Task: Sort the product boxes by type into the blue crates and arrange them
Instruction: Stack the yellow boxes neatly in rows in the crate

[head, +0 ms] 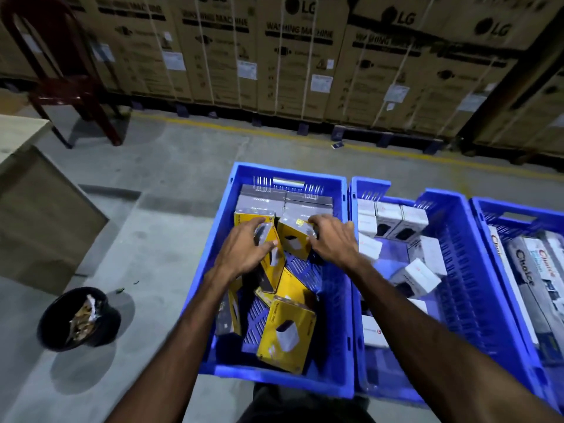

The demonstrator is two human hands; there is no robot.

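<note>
Three blue crates stand side by side on the floor. The left crate holds several yellow boxes and a back row of grey boxes. My left hand grips an upright yellow box near the middle of that crate. My right hand holds another yellow box, tilted, just in front of the grey row. A loose yellow box lies at the front. The middle crate holds white boxes. The right crate holds long white and grey boxes.
A black bucket with scraps sits on the concrete floor at the left. A wooden table and a dark red chair stand at the far left. Tall cardboard cartons line the back behind a yellow floor line.
</note>
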